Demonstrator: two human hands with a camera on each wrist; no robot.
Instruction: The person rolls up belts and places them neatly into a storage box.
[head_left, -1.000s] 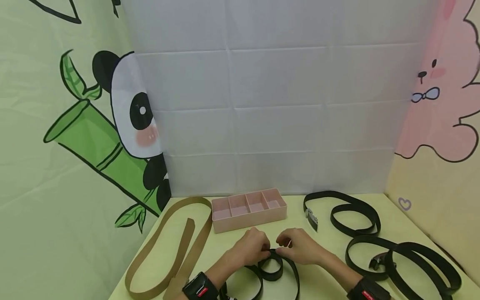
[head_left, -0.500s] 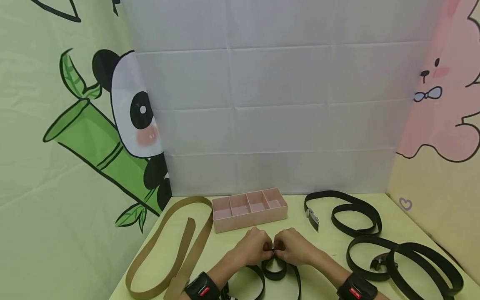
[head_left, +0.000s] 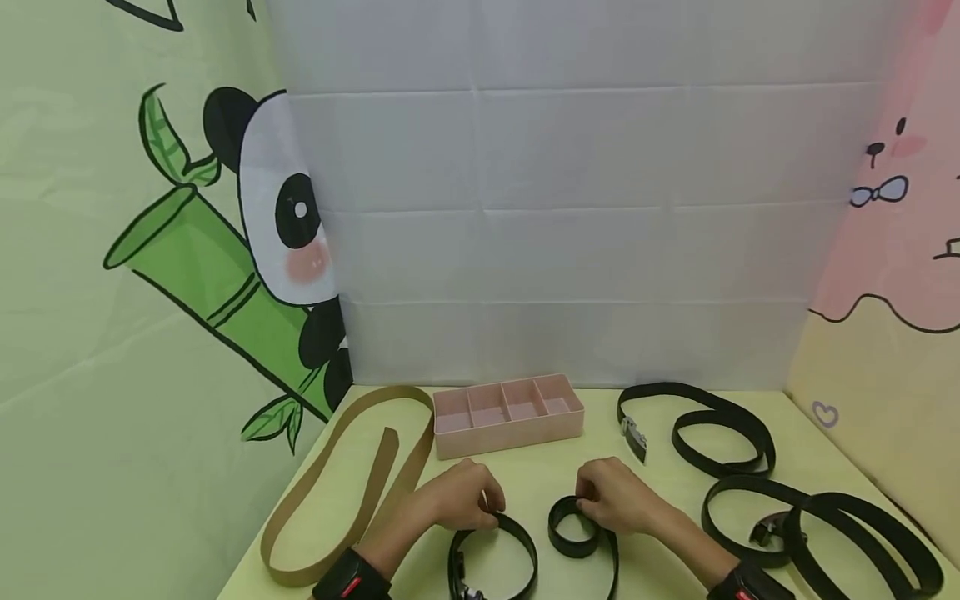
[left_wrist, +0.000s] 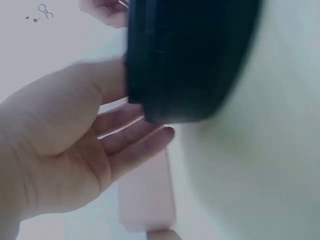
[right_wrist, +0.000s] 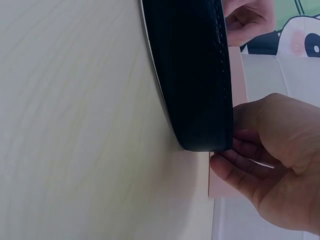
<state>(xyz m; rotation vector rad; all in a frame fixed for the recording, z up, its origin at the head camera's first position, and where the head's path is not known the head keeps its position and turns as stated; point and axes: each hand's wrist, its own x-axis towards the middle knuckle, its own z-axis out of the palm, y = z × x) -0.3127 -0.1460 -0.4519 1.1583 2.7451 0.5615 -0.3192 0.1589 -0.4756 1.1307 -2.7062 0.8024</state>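
Note:
In the head view my left hand [head_left: 467, 497] pinches the upper edge of a black belt loop [head_left: 532, 554], which has a silver buckle near the bottom of the frame. My right hand [head_left: 617, 497] pinches a smaller black belt coil [head_left: 573, 550], its strap running down out of view. Whether loop and coil are one belt, I cannot tell. The left wrist view has the dark strap [left_wrist: 195, 55] in front of my fingers, hiding part of the grip. In the right wrist view, thumb and fingers hold the strap's [right_wrist: 195, 75] edge.
Behind the hands stands a pink divided box [head_left: 510, 440]. A tan belt [head_left: 273, 533] lies looped at the left. Two more black belts lie at the right, one farther back [head_left: 767, 446] and one nearer [head_left: 909, 537]. A white sheet [head_left: 570, 250] backs the table.
My hands, nearly touching over the small coil half a second ago, have spread apart. The left has moved left onto the buckle loop; the right stays at the coil, which has shifted slightly right.

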